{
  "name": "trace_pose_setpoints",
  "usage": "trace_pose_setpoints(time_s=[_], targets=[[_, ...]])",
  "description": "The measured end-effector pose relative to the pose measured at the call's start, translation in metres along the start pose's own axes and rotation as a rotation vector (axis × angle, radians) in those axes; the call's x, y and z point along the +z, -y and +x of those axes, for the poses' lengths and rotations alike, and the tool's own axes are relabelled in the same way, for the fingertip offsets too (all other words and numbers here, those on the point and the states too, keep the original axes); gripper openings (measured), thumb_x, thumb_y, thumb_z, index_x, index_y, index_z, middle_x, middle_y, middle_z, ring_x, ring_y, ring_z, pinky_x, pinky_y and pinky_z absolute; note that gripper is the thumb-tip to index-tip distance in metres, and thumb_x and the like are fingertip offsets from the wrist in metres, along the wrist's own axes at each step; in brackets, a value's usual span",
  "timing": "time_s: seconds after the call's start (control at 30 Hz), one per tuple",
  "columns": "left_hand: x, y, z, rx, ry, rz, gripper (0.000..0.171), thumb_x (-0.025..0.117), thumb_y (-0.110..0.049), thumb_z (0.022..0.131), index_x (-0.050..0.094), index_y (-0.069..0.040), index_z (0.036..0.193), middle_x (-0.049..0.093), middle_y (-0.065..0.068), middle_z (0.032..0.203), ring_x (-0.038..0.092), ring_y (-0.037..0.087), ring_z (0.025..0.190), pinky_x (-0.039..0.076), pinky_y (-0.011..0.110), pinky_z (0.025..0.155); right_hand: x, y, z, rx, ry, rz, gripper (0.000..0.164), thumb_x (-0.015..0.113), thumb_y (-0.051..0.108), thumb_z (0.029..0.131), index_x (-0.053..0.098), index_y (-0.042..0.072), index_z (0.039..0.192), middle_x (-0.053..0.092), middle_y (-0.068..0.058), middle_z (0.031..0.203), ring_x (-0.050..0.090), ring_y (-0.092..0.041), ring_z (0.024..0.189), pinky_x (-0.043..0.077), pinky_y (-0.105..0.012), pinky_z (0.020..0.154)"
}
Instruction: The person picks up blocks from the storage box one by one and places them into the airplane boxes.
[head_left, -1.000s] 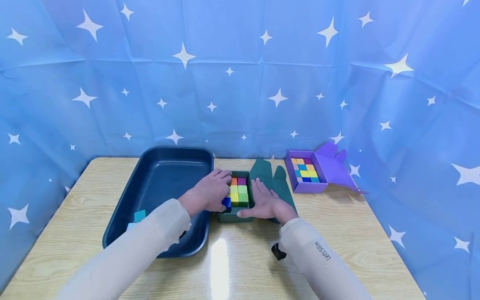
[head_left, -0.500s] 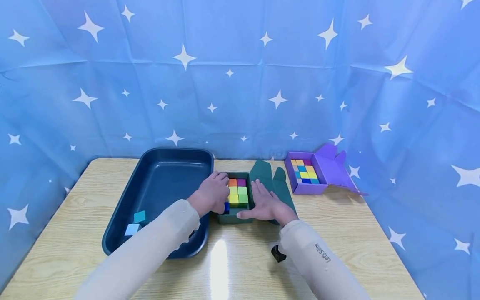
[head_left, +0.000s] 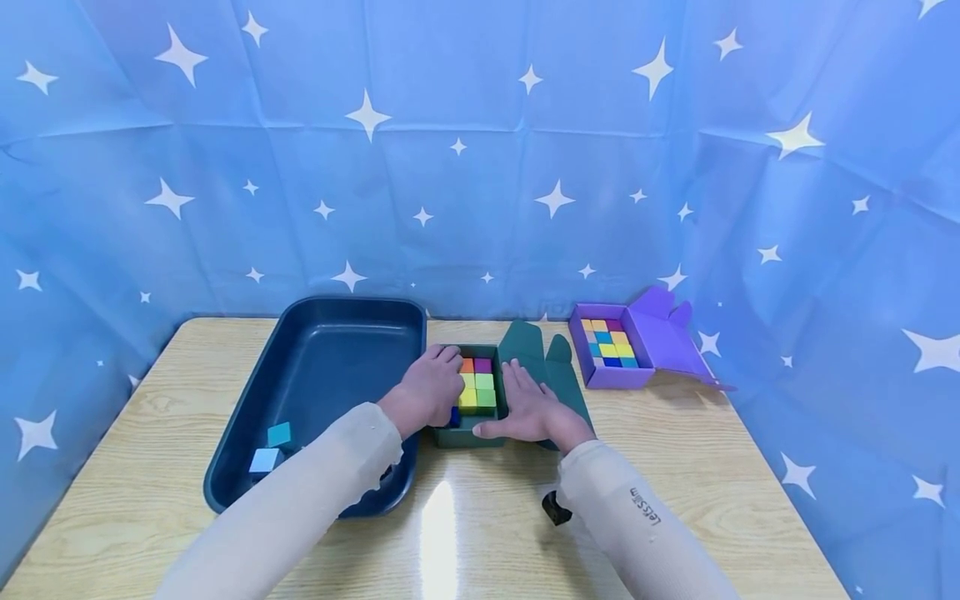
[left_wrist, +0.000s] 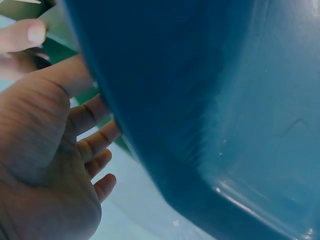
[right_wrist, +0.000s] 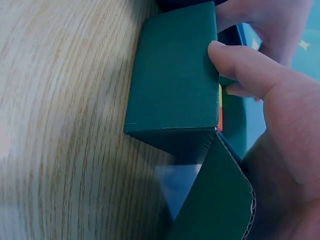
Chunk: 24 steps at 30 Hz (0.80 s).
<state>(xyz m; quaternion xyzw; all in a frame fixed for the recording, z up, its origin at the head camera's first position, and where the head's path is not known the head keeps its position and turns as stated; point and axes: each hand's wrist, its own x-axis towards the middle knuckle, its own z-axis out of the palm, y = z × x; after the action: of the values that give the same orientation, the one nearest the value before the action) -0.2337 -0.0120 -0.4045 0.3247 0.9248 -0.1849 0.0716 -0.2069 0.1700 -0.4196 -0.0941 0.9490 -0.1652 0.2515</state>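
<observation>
My left hand reaches over the left side of an open green cardboard box. Its thumb and fingers are bent around a dark blue cube in the box's near left corner; the fingertips are mostly hidden. Orange, purple, yellow and green cubes sit in rows beside it. Flat against the box's right side and folded-back lid lies my right hand, fingers extended. In the right wrist view its thumb touches the top edge of the box's front wall.
A dark blue tray stands left of the green box, under my left forearm. It holds a teal cube and a light blue cube. At the back right sits an open purple box of coloured cubes.
The dark blue cube has gone down into the near left corner of the green box with my left hand, which has shifted slightly right. My right hand has stayed in place.
</observation>
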Motion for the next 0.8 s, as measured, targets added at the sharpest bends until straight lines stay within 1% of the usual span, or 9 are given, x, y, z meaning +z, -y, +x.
trace_pose_setpoints(time_s=[0.1, 0.17, 0.23, 0.3, 0.37, 0.5, 0.6, 0.67, 0.8], targets=[[-0.007, 0.01, -0.006, -0.001, -0.04, -0.072, 0.026, 0.072, -0.042, 0.083, 0.075, -0.019, 0.095, 0.051, 0.004, 0.144, 0.032, 0.026, 0.143, 0.022, 0.043, 0.123, 0.0, -0.001, -0.001, -0.004, -0.004, 0.005, 0.114, 0.062, 0.065, 0.083, -0.004, 0.008, 0.157, -0.006, -0.013, 0.166, -0.003, -0.031, 0.154, 0.007, -0.059, 0.122], [-0.012, 0.021, -0.012, -0.012, -0.087, -0.136, 0.023, 0.076, -0.042, 0.08, 0.072, -0.02, 0.081, 0.053, 0.005, 0.14, 0.031, 0.026, 0.144, 0.022, 0.044, 0.123, 0.0, -0.001, -0.001, -0.007, -0.007, 0.01, 0.115, 0.062, 0.066, 0.082, -0.004, 0.009, 0.157, -0.006, -0.012, 0.166, -0.003, -0.031, 0.154, 0.007, -0.059, 0.122], [-0.014, 0.034, -0.02, -0.029, -0.133, -0.194, 0.023, 0.079, -0.042, 0.078, 0.07, -0.021, 0.073, 0.055, 0.004, 0.136, 0.03, 0.027, 0.145, 0.021, 0.046, 0.123, 0.0, -0.001, -0.002, -0.009, -0.006, 0.012, 0.115, 0.062, 0.066, 0.082, -0.004, 0.009, 0.157, -0.007, -0.012, 0.166, -0.004, -0.03, 0.154, 0.006, -0.059, 0.123], [-0.014, 0.049, -0.031, -0.049, -0.177, -0.225, 0.021, 0.08, -0.04, 0.076, 0.071, -0.021, 0.075, 0.057, 0.005, 0.132, 0.031, 0.029, 0.144, 0.022, 0.047, 0.122, 0.0, -0.001, -0.003, -0.012, -0.004, 0.012, 0.115, 0.061, 0.066, 0.082, -0.005, 0.01, 0.157, -0.008, -0.011, 0.166, -0.004, -0.03, 0.154, 0.005, -0.059, 0.123], [-0.011, 0.063, -0.044, -0.074, -0.202, -0.242, 0.02, 0.082, -0.039, 0.075, 0.073, -0.021, 0.078, 0.058, 0.005, 0.129, 0.031, 0.03, 0.144, 0.022, 0.049, 0.122, 0.001, -0.001, -0.003, -0.014, 0.0, 0.007, 0.114, 0.061, 0.066, 0.082, -0.005, 0.01, 0.157, -0.009, -0.011, 0.166, -0.005, -0.03, 0.154, 0.005, -0.058, 0.123], [0.004, 0.09, -0.069, -0.122, -0.235, -0.241, 0.019, 0.084, -0.035, 0.073, 0.074, -0.02, 0.08, 0.06, 0.009, 0.128, 0.032, 0.035, 0.143, 0.024, 0.053, 0.12, 0.002, -0.001, -0.004, -0.016, -0.001, 0.005, 0.115, 0.06, 0.067, 0.082, -0.005, 0.01, 0.157, -0.009, -0.011, 0.166, -0.005, -0.029, 0.154, 0.004, -0.059, 0.123], [0.018, 0.108, -0.088, -0.146, -0.241, -0.244, 0.019, 0.085, -0.032, 0.073, 0.075, -0.018, 0.081, 0.061, 0.011, 0.124, 0.033, 0.037, 0.142, 0.026, 0.056, 0.118, 0.002, -0.002, -0.003, -0.02, -0.003, 0.011, 0.114, 0.061, 0.067, 0.082, -0.005, 0.011, 0.157, -0.01, -0.011, 0.166, -0.005, -0.029, 0.154, 0.004, -0.059, 0.123], [0.027, 0.118, -0.1, -0.151, -0.24, -0.243, 0.019, 0.085, -0.03, 0.073, 0.075, -0.017, 0.081, 0.062, 0.012, 0.122, 0.034, 0.039, 0.139, 0.028, 0.058, 0.116, 0.001, -0.002, -0.003, -0.021, -0.001, 0.009, 0.114, 0.06, 0.067, 0.082, -0.005, 0.011, 0.157, -0.01, -0.01, 0.166, -0.005, -0.029, 0.154, 0.003, -0.059, 0.123], [0.042, 0.131, -0.119, -0.144, -0.228, -0.241, 0.018, 0.086, -0.028, 0.072, 0.074, -0.018, 0.08, 0.063, 0.014, 0.12, 0.036, 0.041, 0.136, 0.031, 0.061, 0.113, 0.0, -0.002, -0.003, -0.02, 0.0, 0.006, 0.115, 0.06, 0.068, 0.082, -0.006, 0.011, 0.157, -0.01, -0.01, 0.166, -0.006, -0.029, 0.154, 0.003, -0.059, 0.123]])
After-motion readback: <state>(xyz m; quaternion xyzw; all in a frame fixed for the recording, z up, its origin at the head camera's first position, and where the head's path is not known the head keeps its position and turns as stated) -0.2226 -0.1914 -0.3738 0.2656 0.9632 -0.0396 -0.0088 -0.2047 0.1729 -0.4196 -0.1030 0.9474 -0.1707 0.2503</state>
